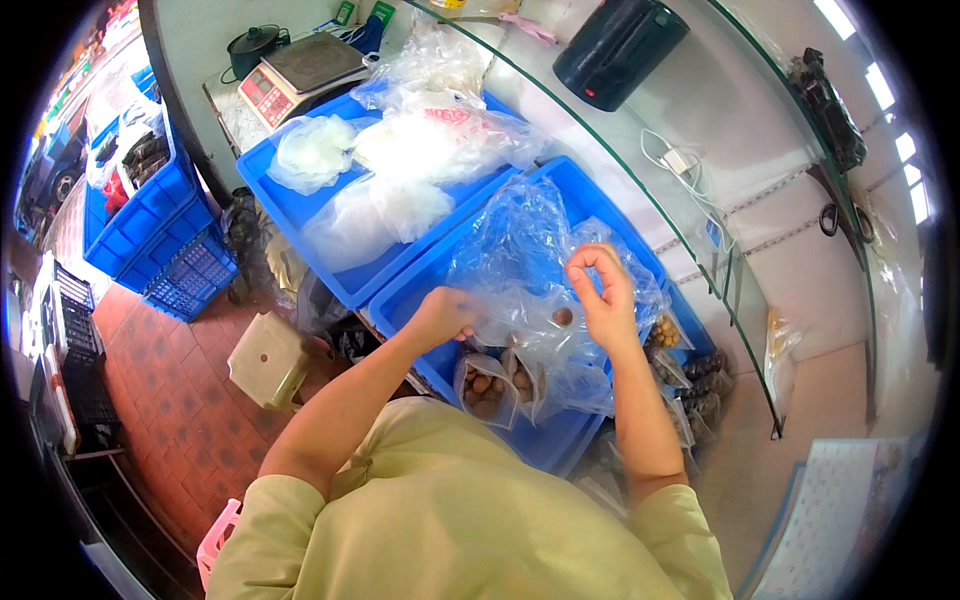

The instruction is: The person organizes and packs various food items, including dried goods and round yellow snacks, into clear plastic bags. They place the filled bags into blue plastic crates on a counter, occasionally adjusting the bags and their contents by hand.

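My left hand [446, 316] grips crumpled clear plastic bagging [505, 235] over the nearer blue tray [405, 310]. To its right, my right hand [598, 288] is raised with thumb and index finger pinched at the film. A small brown round item [562, 316] shows in the plastic between my hands. Below them, clear bags of brown round items [484, 392] lie in the tray. A bag of small yellowish items [664, 333] is at the tray's right.
Another blue tray [263, 182] holds white plastic bags, beside a scale [290, 85]. Glass shelves [740, 300] with a black cylinder [620, 50] and white cable run along the right. Stacked blue crates [135, 240] and a beige stool [268, 355] stand left on red tiles.
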The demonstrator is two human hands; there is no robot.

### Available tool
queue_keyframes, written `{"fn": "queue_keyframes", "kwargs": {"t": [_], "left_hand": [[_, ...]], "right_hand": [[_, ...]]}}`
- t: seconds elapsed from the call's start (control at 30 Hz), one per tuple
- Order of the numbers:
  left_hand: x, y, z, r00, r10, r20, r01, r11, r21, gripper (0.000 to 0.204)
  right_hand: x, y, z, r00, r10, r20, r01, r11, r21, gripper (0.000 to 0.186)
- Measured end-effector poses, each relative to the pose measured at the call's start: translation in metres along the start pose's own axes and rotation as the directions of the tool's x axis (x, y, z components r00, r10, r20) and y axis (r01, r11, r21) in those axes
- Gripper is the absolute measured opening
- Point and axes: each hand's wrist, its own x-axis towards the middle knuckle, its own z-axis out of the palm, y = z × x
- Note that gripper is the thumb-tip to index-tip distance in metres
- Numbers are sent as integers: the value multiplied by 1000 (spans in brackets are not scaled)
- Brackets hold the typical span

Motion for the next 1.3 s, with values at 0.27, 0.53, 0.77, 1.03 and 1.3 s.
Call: {"fn": "queue_keyframes", "kwargs": {"t": [0.27,0.53,0.77,1.03,1.3], "left_hand": [[4,-12,3,998,15,-53,-14,1000,25,23],[11,-25,0,1000,7,-9,-7,999,52,24],[0,-7,6,999,7,-48,-4,998,63,23],[-4,7,-6,991,103,81,-115,980,160,44],[-13,25,-2,994,106,29,-110,975,191,51]], "right_hand": [[-88,75,22,697,716,40,-645,601,472,57],[-96,129,46,740,672,36,-613,651,447,34],[-43,5,36,947,3,-321,-27,997,-70,8],[-7,-18,15,918,-390,-69,324,839,-438,14],[-12,3,-67,866,67,-496,-292,872,-392,23]]}}
